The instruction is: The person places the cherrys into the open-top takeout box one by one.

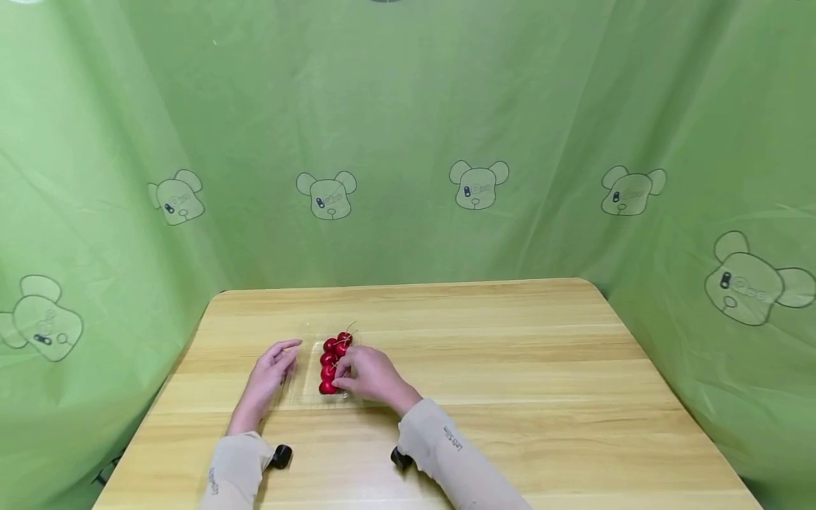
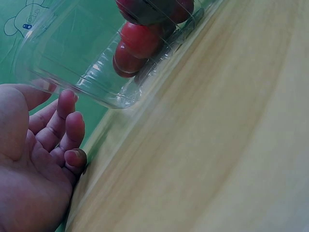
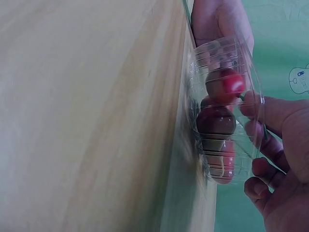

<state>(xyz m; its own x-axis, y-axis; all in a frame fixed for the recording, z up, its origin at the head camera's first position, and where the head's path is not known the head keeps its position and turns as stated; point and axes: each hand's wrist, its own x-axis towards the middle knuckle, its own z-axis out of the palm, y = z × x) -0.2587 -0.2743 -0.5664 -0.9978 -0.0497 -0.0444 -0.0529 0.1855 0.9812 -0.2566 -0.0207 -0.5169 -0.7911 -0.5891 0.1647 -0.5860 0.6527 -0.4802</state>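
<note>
A clear plastic container [image 1: 309, 372] sits on the table with several red cherries [image 1: 328, 359] grouped along its right side, some with thin stems. My right hand [image 1: 372, 374] reaches over that side, fingers curled. In the right wrist view its thumb and forefinger pinch at the stem of the nearest-end cherry [image 3: 225, 86], which rests among the others behind the ribbed wall. At the left rim, my left hand [image 1: 270, 374] has its fingers loosely bent. The left wrist view shows its fingertips [image 2: 67, 99] right at the container's rim, with the palm facing it.
A light wood-grain table [image 1: 510, 368] extends well to the right of the container. Green curtains [image 1: 408, 106] with bear-head drawings stand behind and at both sides. Small black devices [image 1: 281, 457] are worn at both wrists.
</note>
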